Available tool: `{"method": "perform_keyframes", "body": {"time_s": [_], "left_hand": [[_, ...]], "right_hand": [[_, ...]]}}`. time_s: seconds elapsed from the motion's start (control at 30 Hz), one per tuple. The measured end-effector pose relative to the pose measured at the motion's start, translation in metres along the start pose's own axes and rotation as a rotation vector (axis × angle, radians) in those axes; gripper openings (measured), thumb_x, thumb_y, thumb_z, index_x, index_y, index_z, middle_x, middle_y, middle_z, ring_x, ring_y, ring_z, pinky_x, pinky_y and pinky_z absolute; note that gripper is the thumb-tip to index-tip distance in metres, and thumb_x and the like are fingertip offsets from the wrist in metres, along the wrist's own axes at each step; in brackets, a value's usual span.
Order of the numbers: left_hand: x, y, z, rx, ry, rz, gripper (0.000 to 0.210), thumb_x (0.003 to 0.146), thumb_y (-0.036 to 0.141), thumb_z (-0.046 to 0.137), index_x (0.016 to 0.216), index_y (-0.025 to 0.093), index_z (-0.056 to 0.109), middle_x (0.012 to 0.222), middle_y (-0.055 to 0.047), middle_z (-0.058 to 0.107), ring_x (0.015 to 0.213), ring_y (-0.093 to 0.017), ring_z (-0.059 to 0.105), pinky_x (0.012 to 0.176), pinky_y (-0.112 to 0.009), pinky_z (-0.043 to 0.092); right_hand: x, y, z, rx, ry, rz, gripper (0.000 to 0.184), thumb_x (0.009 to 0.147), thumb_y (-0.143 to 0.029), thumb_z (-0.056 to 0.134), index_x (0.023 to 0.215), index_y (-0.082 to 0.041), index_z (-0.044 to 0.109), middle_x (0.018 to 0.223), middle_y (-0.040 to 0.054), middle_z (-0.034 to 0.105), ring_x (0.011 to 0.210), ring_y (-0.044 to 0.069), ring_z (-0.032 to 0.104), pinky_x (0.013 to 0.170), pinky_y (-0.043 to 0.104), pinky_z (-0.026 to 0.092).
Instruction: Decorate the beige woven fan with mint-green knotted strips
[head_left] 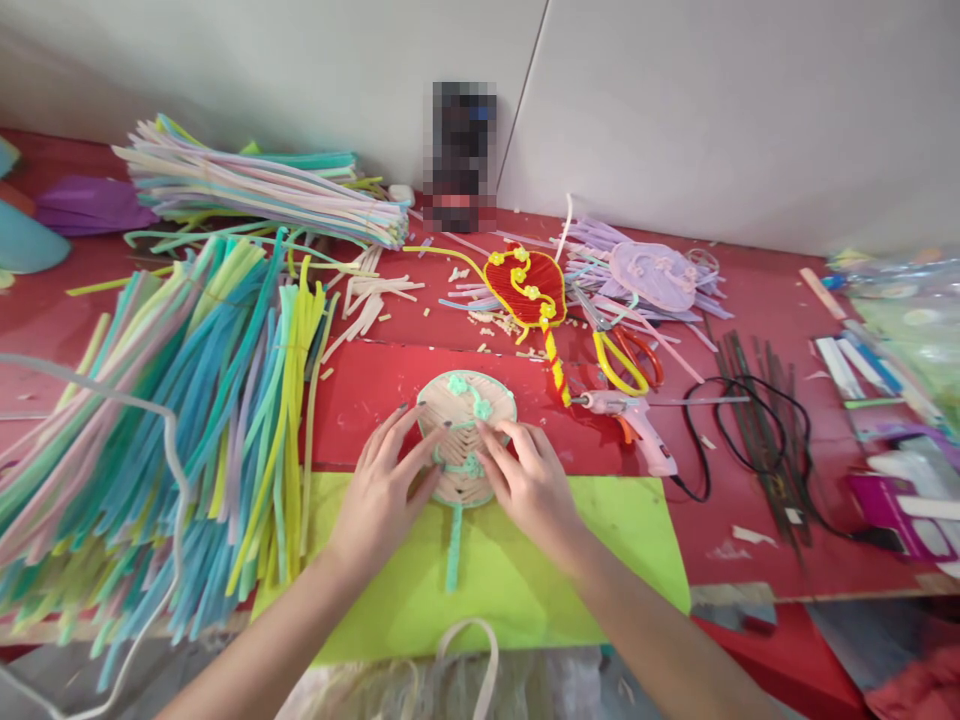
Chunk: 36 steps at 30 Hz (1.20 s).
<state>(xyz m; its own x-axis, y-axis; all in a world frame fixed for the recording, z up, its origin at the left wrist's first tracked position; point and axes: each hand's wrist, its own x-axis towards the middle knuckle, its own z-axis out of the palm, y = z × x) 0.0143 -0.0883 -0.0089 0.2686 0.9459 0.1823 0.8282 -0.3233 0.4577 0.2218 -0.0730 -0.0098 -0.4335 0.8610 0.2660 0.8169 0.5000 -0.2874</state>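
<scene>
Left grip (384, 488), right grip (534, 482) on fan (463, 440), lime mat (626, 545), red table (709, 555), pale wall (690, 110)

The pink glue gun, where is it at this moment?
In the head view, the pink glue gun lies right of the right hand, beside the red-and-yellow twisted handle.

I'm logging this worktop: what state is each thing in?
Bare left hand: fingers bent
Bare right hand: fingers bent
Round cream fan with mint flowers: touched by both hands
Red and yellow fuzzy fan: lying unheld
Lilac oval fuzzy piece: lying unheld
Metal cutters with yellow handle: lying unheld
Pink plastic glue gun: lying on its side
Black cord: loosely looped
Lime green sheet: spread flat
</scene>
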Motion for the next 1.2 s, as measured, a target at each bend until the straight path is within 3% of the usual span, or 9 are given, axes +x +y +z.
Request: {"method": "perform_keyframes", "body": {"time_s": [0.37, 0.57, 0.67, 0.9, 1.2], "left_hand": [[0.003, -0.001, -0.005, 0.110, -0.001, 0.006, 0.032, 0.088, 0.030, 0.053, 0.118, 0.027, 0.060, 0.146, -0.008, 0.036, 0.138, -0.031, 0.029, 0.108, -0.052, 0.036], [-0.012, 0.017, -0.006, 0.191, -0.076, 0.148, 0.052, 0.093, 0.028, 0.041, 0.142, 0.017, 0.031, 0.148, -0.011, 0.036, 0.137, -0.024, 0.033, 0.111, -0.046, 0.032], [-0.021, 0.031, -0.001, 0.225, -0.132, 0.214, 0.056, 0.094, 0.033, 0.038, 0.145, 0.014, 0.025, 0.150, -0.013, 0.031, 0.138, -0.025, 0.030, 0.111, -0.044, 0.033], [-0.016, 0.036, 0.017, 0.284, -0.117, 0.199, 0.062, 0.093, 0.039, 0.038, 0.144, 0.008, 0.027, 0.151, -0.015, 0.027, 0.140, -0.027, 0.024, 0.113, -0.042, 0.028], [-0.015, 0.032, 0.020, 0.246, -0.129, 0.206, 0.061, 0.092, 0.039, 0.040, 0.143, 0.007, 0.030, 0.150, -0.014, 0.030, 0.138, -0.027, 0.029, 0.112, -0.041, 0.030]], "right_hand": [[-0.003, 0.000, 0.001, -0.006, -0.017, 0.010, 0.045, 0.090, -0.018, 0.047, 0.135, -0.019, 0.047, 0.114, 0.0127, 0.058, 0.102, 0.025, 0.050, 0.090, 0.042, 0.047], [-0.005, 0.001, 0.003, -0.021, 0.004, 0.008, 0.047, 0.090, -0.017, 0.047, 0.137, -0.023, 0.045, 0.113, 0.0125, 0.058, 0.103, 0.025, 0.051, 0.089, 0.042, 0.048], [-0.005, 0.001, 0.004, -0.018, 0.010, 0.009, 0.048, 0.090, -0.017, 0.047, 0.138, -0.024, 0.044, 0.113, 0.0119, 0.058, 0.102, 0.025, 0.052, 0.089, 0.041, 0.048], [-0.004, 0.000, 0.001, -0.013, -0.003, 0.011, 0.045, 0.091, -0.019, 0.046, 0.136, -0.022, 0.046, 0.114, 0.0124, 0.058, 0.103, 0.025, 0.052, 0.090, 0.041, 0.047], [-0.006, -0.001, -0.001, 0.039, 0.017, 0.001, 0.044, 0.092, -0.020, 0.047, 0.135, -0.022, 0.047, 0.115, 0.0116, 0.060, 0.105, 0.024, 0.054, 0.092, 0.041, 0.047]]}}
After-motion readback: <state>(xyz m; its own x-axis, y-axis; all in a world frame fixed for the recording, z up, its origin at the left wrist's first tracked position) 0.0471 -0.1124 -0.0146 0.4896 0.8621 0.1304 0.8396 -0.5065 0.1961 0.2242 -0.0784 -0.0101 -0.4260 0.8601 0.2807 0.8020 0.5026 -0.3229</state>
